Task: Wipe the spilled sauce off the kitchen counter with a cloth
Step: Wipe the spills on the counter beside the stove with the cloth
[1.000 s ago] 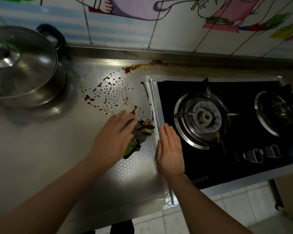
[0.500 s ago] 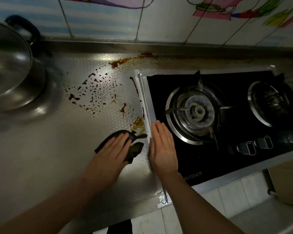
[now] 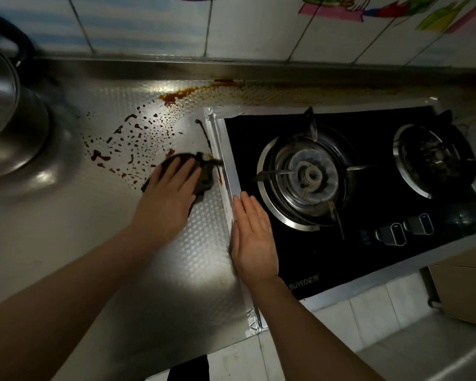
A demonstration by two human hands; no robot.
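— How was the left hand (image 3: 168, 199) on the cloth (image 3: 205, 177)?
— Flat, fingers straight, pressing it to the counter (image 3: 176, 270) (right beside the stove (image 3: 245, 133)), at the sauce (image 3: 132, 138) spatter's edge.
— The right hand (image 3: 252, 237)?
— Flat on the stove's rim.

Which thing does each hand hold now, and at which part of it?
Nothing is gripped. The left hand presses flat on top of the cloth; the right hand lies flat on the edge of the stove.

A dark, crumpled cloth (image 3: 205, 178) lies on the steel counter (image 3: 176, 270), at the near edge of scattered red-brown sauce (image 3: 138, 138).
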